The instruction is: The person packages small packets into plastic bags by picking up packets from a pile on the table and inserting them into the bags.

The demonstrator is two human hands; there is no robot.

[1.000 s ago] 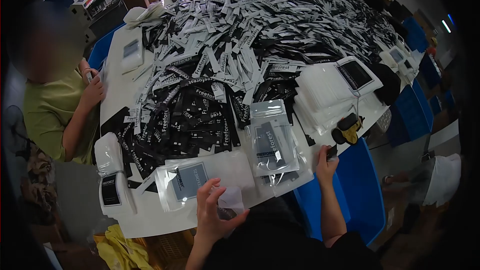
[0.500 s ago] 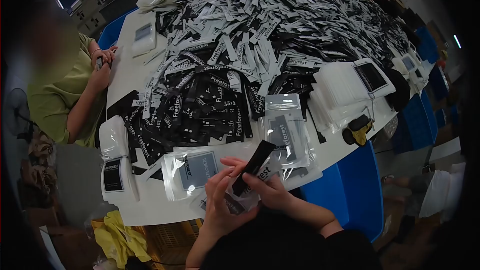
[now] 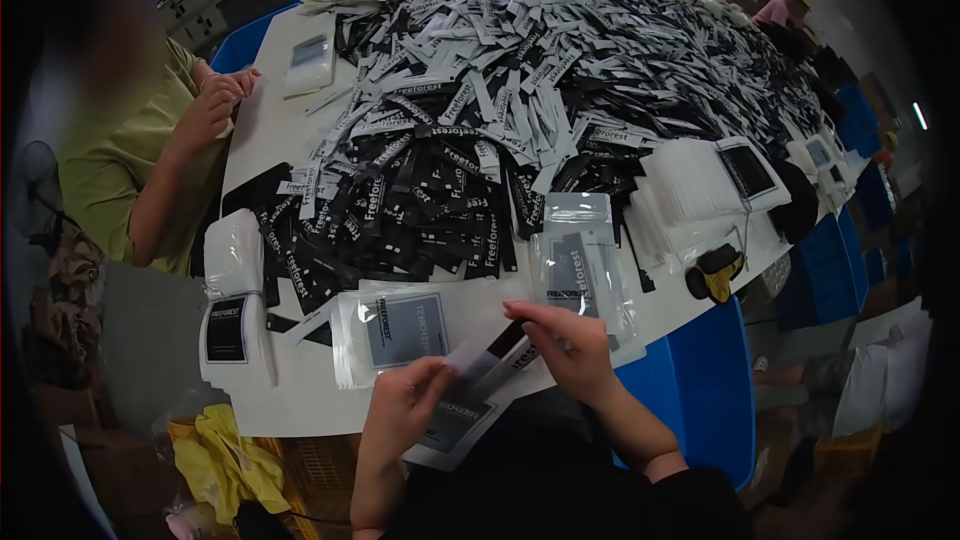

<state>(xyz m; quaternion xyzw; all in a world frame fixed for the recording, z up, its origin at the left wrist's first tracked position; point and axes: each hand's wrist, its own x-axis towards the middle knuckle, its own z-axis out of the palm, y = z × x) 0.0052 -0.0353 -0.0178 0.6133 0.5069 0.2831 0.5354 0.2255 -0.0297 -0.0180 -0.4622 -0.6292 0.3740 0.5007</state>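
My left hand (image 3: 405, 402) pinches the edge of a translucent pouch (image 3: 452, 430) with a dark printed label, low in front of me. Between thumb and fingers, my right hand (image 3: 572, 345) grips black stick sachets (image 3: 508, 339), whose lower part lies inside the pouch's mouth. How many sachets there are I cannot tell. Just beyond my left hand lies a stack of labelled pouches (image 3: 400, 330). More clear pouches (image 3: 575, 265), with sachets showing in them, lie beyond my right hand. A heap of black sachets (image 3: 420, 225) spreads farther back.
A large mound of black and white sachets (image 3: 600, 60) covers the far table. Pouch bundles stand left (image 3: 235, 330) and right (image 3: 690, 180). A yellow-and-black tool (image 3: 716, 273) sits at the right edge, above a blue bin (image 3: 700, 380). A co-worker (image 3: 150, 160) is at left.
The sachets have gone from above the pouch to partly inside it. My hands have drawn apart, with the pouch stretched between them. The co-worker's hands have shifted.
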